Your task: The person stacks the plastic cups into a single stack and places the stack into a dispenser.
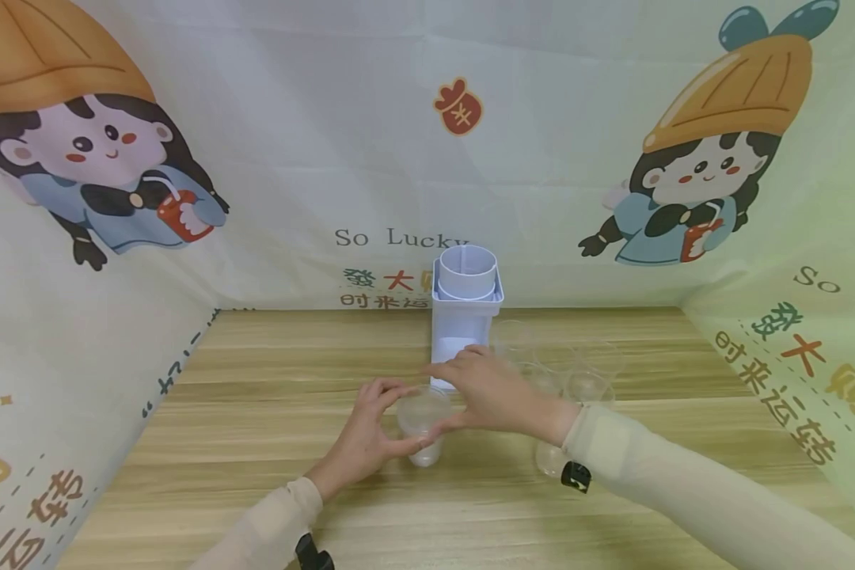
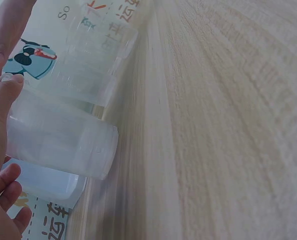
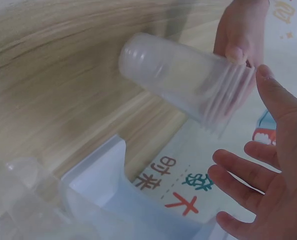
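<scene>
A small stack of nested clear plastic cups (image 1: 425, 453) stands upright over the table, with several rims showing at its top in the right wrist view. My left hand (image 1: 363, 435) holds it near the rim, thumb on the near side and fingers curved behind. My right hand (image 1: 499, 396) is at the other side of the rim, its thumb tip close to the left thumb. In the right wrist view the right hand's fingers (image 3: 243, 175) are spread and relaxed, apart from the cups' wall.
Just behind the hands rises a white plastic stand (image 1: 449, 328) with a round tube (image 1: 468, 285) on top. Several other clear cups (image 1: 587, 385) stand to the right, partly behind the right forearm. Printed cloth (image 1: 292, 158) hangs behind and on both sides of the wooden table (image 1: 271, 356).
</scene>
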The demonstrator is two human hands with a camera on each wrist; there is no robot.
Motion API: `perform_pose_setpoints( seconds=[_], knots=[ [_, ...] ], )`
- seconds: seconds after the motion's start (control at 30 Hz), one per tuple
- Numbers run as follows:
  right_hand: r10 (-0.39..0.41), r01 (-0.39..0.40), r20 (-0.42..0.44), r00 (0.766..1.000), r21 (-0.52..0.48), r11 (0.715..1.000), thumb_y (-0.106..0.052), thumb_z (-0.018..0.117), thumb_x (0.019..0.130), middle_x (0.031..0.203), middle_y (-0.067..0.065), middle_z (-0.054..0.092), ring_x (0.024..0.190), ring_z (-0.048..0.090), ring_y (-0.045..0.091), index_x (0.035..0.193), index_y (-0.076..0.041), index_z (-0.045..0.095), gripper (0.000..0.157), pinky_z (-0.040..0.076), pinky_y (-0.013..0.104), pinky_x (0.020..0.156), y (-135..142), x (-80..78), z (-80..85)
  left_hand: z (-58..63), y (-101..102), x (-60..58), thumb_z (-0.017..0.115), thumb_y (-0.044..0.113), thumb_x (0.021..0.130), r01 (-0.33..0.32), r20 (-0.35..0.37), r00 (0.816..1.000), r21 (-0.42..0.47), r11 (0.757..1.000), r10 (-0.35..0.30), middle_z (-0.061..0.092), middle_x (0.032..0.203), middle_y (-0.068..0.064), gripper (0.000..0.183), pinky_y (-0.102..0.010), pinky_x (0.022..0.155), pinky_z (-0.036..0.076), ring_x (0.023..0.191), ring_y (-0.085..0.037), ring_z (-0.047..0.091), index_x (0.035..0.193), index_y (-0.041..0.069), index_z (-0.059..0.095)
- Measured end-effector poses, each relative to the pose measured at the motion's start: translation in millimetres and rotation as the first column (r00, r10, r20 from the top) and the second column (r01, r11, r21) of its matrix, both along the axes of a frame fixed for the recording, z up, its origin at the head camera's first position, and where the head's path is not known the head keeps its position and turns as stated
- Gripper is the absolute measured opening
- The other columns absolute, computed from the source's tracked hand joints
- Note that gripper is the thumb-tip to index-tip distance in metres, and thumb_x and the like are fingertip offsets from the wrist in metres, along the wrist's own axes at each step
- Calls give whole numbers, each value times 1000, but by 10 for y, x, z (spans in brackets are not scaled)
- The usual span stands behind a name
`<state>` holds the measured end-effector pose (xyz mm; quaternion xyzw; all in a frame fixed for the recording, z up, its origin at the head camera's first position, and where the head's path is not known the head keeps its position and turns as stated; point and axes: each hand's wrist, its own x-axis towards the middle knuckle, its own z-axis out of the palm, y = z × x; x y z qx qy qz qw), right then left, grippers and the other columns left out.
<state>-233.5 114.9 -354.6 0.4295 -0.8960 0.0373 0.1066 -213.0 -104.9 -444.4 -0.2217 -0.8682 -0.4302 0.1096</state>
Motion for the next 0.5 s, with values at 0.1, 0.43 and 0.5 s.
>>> perform_pose_setpoints(
  seconds=[0.1,0.43,0.5],
  knots=[
    [-25,25,21,999,-6,1000,-64,72,76,126,3,70,116,64,22,137,-15,57,80,41,46,109,63,-6,51,-4,0,-4,90,33,69,-1,-9,1000,-2,1000,1,55,128,-6,64,-52,103,42,125,-27,43,125,15,66],
    [-93,98,64,994,-79,992,-52,80,74,127,6,70,113,65,26,133,-8,60,76,40,52,110,376,3,202,-2,5,0,91,33,68,-5,19,1000,5,1000,4,54,128,-5,65,-53,104,42,126,-27,43,125,15,65],
    [-122,127,64,991,-81,989,-51,81,75,127,8,69,113,65,28,132,-8,61,75,40,52,110,456,-14,217,0,5,2,91,33,67,-7,29,1000,9,1000,6,54,128,-5,66,-53,105,42,127,-27,43,125,14,65]
  ],
)
